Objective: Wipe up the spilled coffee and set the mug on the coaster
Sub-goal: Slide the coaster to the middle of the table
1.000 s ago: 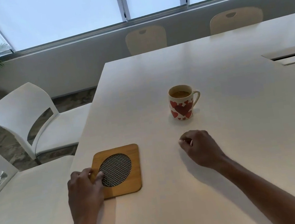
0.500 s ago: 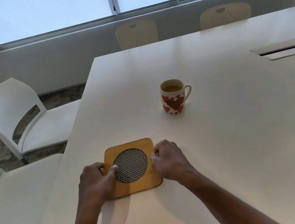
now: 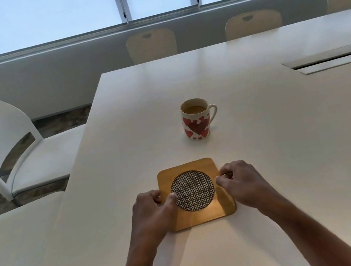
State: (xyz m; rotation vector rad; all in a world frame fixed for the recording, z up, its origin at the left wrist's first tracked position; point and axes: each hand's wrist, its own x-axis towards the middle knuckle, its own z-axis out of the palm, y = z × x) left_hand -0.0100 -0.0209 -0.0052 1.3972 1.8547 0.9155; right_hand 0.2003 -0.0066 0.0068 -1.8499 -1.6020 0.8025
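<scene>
Both hands grip the coaster (image 3: pixel 195 194), which lies flat on the desk (image 3: pixel 283 140) toward its near edge. The left hand (image 3: pixel 151 213) holds the coaster's left side, fingers curled at the rim and thumb on top by the woven round. The right hand (image 3: pixel 243 183) pinches the right side with bent fingers. The mug (image 3: pixel 196 119), upright with coffee inside, stands apart beyond the coaster, toward the desk's middle, handle to the right.

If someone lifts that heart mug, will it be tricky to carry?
Probably a little. The mug looks ceramic, so likely rigid and breakable. It holds coffee fairly near the rim, so tilting could slosh it. Its handle faces right, clear of both hands, offering a steady grip.
</scene>
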